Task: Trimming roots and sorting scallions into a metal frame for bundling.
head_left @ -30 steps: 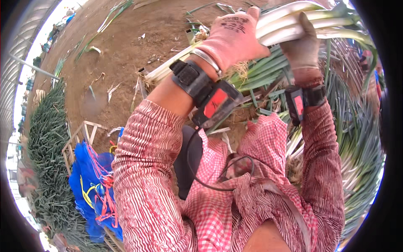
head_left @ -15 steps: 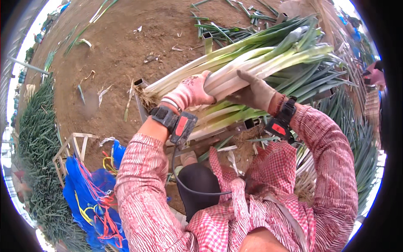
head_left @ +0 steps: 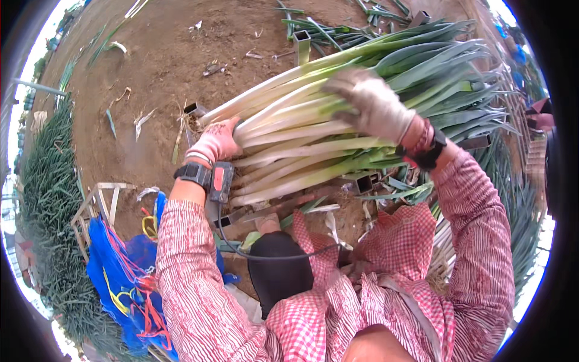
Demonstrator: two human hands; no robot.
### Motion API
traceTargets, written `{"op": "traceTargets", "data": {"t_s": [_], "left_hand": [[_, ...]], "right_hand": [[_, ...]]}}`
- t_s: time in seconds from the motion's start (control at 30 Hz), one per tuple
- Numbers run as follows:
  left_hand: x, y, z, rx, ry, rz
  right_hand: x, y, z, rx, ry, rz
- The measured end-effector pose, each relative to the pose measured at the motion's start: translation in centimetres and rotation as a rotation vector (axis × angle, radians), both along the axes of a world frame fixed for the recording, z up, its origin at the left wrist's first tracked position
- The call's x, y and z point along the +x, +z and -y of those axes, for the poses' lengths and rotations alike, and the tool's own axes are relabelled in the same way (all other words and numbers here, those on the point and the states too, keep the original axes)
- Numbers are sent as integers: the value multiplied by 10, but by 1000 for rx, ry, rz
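Note:
A thick layer of long green onions (head_left: 301, 145) lies across a low metal frame, white ends to the left and dark leaves to the right. My left hand (head_left: 214, 142), in a pink and white glove, is closed round the white ends; part of its fingers is hidden. Above the middle of the stalks is my right hand (head_left: 371, 105), in a pale glove with dark fingertips. It is blurred, with its fingers apart and nothing held. Square metal posts (head_left: 302, 47) of the frame show beside the onions.
Blue netting with red and yellow cords (head_left: 123, 283) hangs by a pale frame (head_left: 99, 202) on the lower left. A long heap of green onions (head_left: 51, 199) lines the left side; more onions (head_left: 443, 244) lie right of my knees. Cut leaves (head_left: 325, 33) litter the soil.
The bunch both hands held up now lies among the other onions. My left hand has moved left to the white ends. My right hand has let go and lifted, its fingers apart.

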State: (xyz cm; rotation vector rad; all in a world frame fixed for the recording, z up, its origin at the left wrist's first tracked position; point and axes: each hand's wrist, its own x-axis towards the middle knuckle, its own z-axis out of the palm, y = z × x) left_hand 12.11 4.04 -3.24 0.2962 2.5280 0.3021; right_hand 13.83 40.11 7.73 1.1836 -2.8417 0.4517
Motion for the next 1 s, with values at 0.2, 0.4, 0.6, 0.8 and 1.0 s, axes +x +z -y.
{"op": "traceTargets", "data": {"t_s": [0.2,0.4,0.6,0.8,1.0], "left_hand": [[2,3,26,394,215,-106],[23,-17,-15,42,187,-788],[19,-41,-72,11,73,-935],[-19,-36,-66,-43,116,-729],[-20,-42,-62,-40,110,-683]], "right_hand": [[-28,-30,-14,396,-293,-192],[-45,-25,-5,431,-345,-77],[-43,-26,3,513,-290,-22],[-27,-13,-7,570,-160,9],[5,-16,-31,714,-183,-72]]}}
